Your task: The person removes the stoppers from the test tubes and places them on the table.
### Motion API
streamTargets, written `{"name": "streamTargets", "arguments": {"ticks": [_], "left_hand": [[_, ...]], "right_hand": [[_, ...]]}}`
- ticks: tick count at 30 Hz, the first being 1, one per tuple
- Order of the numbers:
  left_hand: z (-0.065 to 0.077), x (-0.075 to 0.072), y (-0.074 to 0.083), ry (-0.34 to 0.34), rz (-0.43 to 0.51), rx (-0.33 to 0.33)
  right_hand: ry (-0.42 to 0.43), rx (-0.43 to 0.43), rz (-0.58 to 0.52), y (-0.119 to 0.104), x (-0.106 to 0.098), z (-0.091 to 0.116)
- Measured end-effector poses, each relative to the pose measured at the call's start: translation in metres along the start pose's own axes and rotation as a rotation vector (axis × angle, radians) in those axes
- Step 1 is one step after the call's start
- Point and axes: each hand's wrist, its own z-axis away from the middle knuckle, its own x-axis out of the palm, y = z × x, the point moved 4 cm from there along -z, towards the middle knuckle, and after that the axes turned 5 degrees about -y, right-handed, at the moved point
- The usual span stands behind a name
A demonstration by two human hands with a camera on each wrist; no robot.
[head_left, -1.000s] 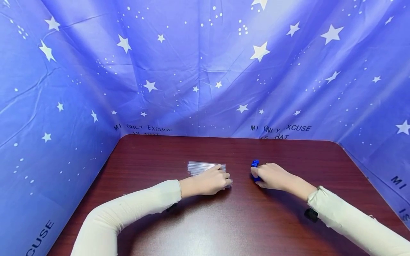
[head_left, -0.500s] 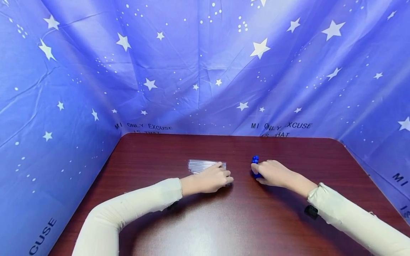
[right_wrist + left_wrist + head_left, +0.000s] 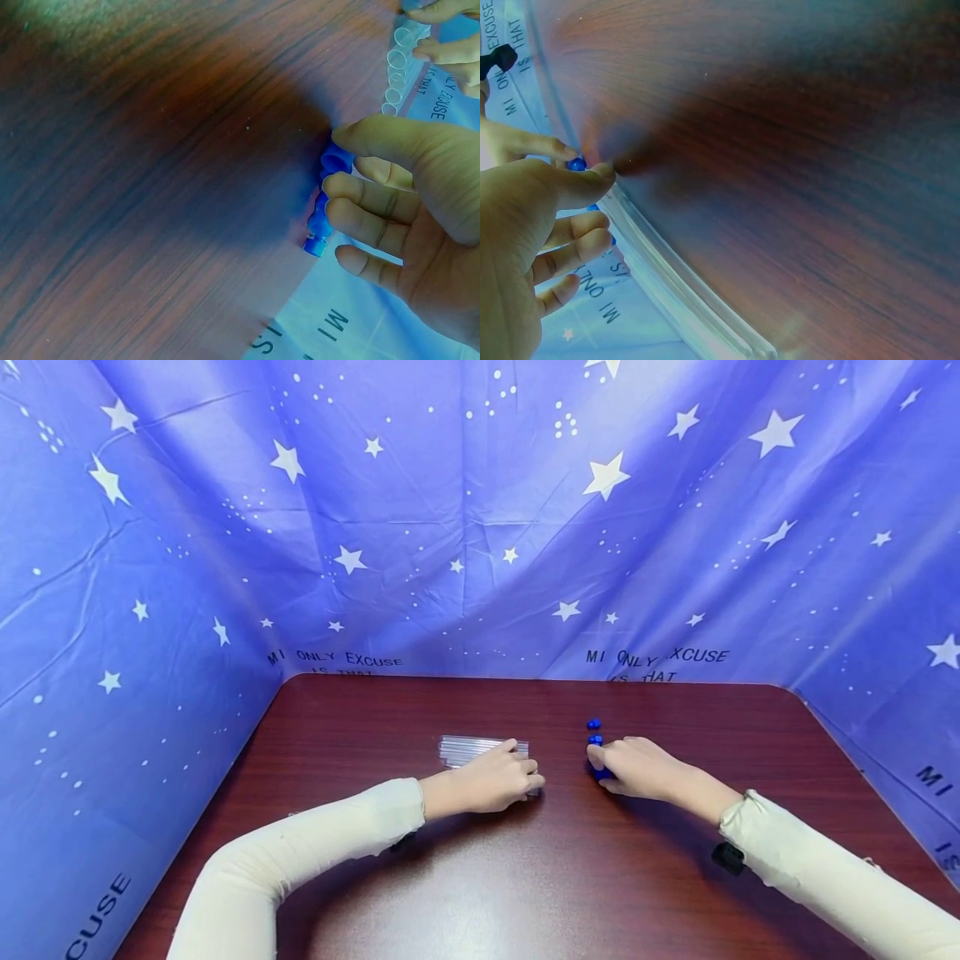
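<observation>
Clear plastic tubes lie side by side in a row near the table's middle. My left hand lies over their right ends, thumb and fingers bent at the end of the nearest tube. In the right wrist view the round open mouths of several tubes face the right hand. To the right, small blue caps stand in a line going away from me. My right hand pinches the nearest blue cap with its thumb and a finger; other fingers touch the caps behind. The hands partly hide both rows.
Dark red-brown wooden table lies under both hands. Behind it and at its sides hangs a blue curtain with white stars and lettering. One blue cap sits apart at the far end of its line.
The farthest blue cap now stands apart from the others, with a gap between. Both hands stay in nearly the same place, and the tubes barely differ.
</observation>
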Motion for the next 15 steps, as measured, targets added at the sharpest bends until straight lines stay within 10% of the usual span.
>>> {"name": "streamTargets", "arguments": {"ticks": [15], "left_hand": [[0.0012,-0.0001,-0.0015,0.027,0.019,0.000]], "right_hand": [[0.008,-0.005,0.000,-0.0017,-0.0003,0.0005]]}}
